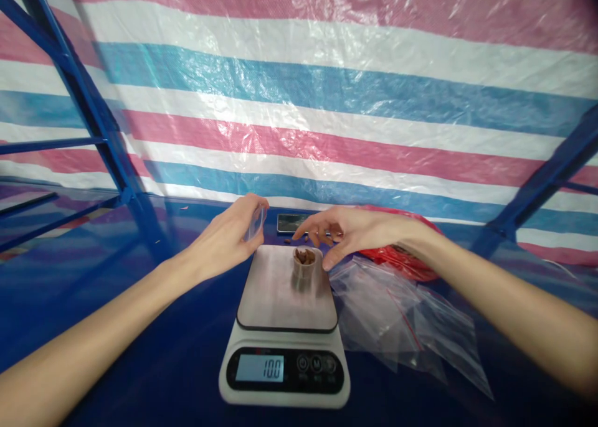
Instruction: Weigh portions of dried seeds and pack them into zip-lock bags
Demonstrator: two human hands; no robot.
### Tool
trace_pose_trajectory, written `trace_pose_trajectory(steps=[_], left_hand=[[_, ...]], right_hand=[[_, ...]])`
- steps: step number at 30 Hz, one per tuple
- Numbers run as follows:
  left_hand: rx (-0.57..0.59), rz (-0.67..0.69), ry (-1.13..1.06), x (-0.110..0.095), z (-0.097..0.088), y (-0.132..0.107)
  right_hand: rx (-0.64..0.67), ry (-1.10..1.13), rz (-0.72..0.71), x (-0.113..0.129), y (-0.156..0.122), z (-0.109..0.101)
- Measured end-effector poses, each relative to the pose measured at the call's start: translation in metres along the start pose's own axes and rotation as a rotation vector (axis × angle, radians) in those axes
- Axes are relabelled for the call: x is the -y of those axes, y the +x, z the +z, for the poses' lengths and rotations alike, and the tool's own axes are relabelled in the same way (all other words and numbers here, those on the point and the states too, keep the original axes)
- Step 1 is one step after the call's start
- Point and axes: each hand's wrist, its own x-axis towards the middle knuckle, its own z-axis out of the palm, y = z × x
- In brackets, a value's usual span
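A kitchen scale (284, 337) with a steel plate stands in the middle, its display reading 10.0. On the plate's far right part sits a small clear cup (304, 271) filled with brown pieces (304, 256). My right hand (339, 231) hovers beside and just behind the cup, fingers apart, with nothing visible in them. Left of the scale's far edge, my left hand (240, 231) curls its fingers and thumb around a clear plastic item (256, 223). Its exact kind is hard to make out. A few loose brown bits (287, 241) lie behind the plate.
Clear zip bags (387, 315) are spread right of the scale. Behind them is a red plastic bag (397, 262), partly hidden by my right arm. A phone (289, 222) lies behind the scale. Blue metal posts (88, 103) and a striped tarp (303, 103) bound the blue surface.
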Motion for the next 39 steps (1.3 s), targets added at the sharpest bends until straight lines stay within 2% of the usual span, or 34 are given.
trace_pose_trajectory(steps=[3,6,8,12,14,20,25,33,39], left_hand=[[-0.008,-0.04,-0.052,-0.005,0.002,-0.002],[-0.032,-0.045,-0.091,-0.01,0.003,-0.002],[-0.056,-0.048,-0.107,-0.012,0.004,-0.002],[-0.082,-0.092,-0.151,-0.019,0.007,-0.002],[-0.094,-0.118,-0.158,-0.021,0.009,-0.002],[-0.138,-0.142,-0.143,-0.023,0.015,-0.003],[-0.153,-0.185,-0.195,-0.026,0.014,-0.003],[-0.149,-0.236,-0.279,-0.03,0.015,-0.002],[-0.156,-0.267,-0.34,-0.031,0.018,-0.002]], right_hand=[[0.047,0.12,-0.004,-0.007,0.007,0.013],[0.028,0.234,0.008,-0.009,0.013,0.025],[-0.062,0.306,0.011,-0.008,0.017,0.033],[-0.335,0.571,-0.005,-0.004,0.026,0.045],[-0.413,0.622,-0.015,-0.003,0.029,0.048],[-0.434,0.513,-0.108,0.001,0.031,0.048],[-0.44,0.451,-0.107,0.002,0.032,0.048],[-0.35,0.458,-0.213,0.005,0.036,0.047],[-0.479,0.445,-0.227,-0.005,0.04,0.048]])
